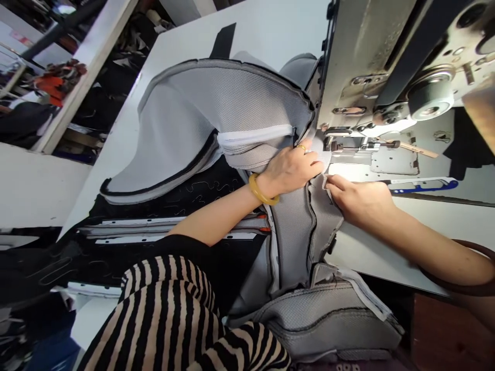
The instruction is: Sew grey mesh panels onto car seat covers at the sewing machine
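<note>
white worktable [266, 26] runs under everything. grey textured fabric cover [247, 98], dark-edged, is spread and bunched over it, the near part hanging by the person's striped clothing [162, 309]. industrial sewing machine [358, 56] stands on the right, its lit needle area just beside the cover's edge. right hand [358, 201] is pinched on that edge, fingertips together on the cloth; left hand [292, 167] lies on the cover close by, fingers curled, thumb hidden, can't tell if it grips. blue-and-white hand tool [429, 184] lies beyond the right hand. yellow bangle [260, 195] on left wrist, gold ring [300, 147] on a left finger.
</note>
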The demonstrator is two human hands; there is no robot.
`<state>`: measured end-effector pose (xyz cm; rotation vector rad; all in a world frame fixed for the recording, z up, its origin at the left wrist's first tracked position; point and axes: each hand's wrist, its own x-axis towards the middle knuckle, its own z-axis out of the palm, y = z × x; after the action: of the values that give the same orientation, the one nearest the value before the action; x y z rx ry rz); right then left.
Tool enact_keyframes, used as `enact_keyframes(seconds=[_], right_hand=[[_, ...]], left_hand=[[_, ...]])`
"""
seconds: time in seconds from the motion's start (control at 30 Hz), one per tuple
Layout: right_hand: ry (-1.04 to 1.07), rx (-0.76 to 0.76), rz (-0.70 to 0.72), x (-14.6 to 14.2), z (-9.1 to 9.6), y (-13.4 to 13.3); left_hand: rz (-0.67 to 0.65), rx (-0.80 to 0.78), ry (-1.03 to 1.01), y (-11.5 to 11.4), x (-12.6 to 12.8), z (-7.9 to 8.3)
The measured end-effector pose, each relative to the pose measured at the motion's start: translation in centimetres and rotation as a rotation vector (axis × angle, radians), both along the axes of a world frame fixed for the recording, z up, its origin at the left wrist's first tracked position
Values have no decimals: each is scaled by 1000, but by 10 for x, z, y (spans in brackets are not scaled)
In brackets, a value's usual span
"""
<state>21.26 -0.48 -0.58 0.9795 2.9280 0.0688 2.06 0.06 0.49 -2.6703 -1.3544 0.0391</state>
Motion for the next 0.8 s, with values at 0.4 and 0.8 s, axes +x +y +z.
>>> enact_keyframes(seconds=[0.4,0.8], right_hand=[[85,5,-124,6,-6,7],[342,187,430,30,-18,10]], left_hand=[[77,-13,21,16,8,-2],[132,36,6,-12,8,10]])
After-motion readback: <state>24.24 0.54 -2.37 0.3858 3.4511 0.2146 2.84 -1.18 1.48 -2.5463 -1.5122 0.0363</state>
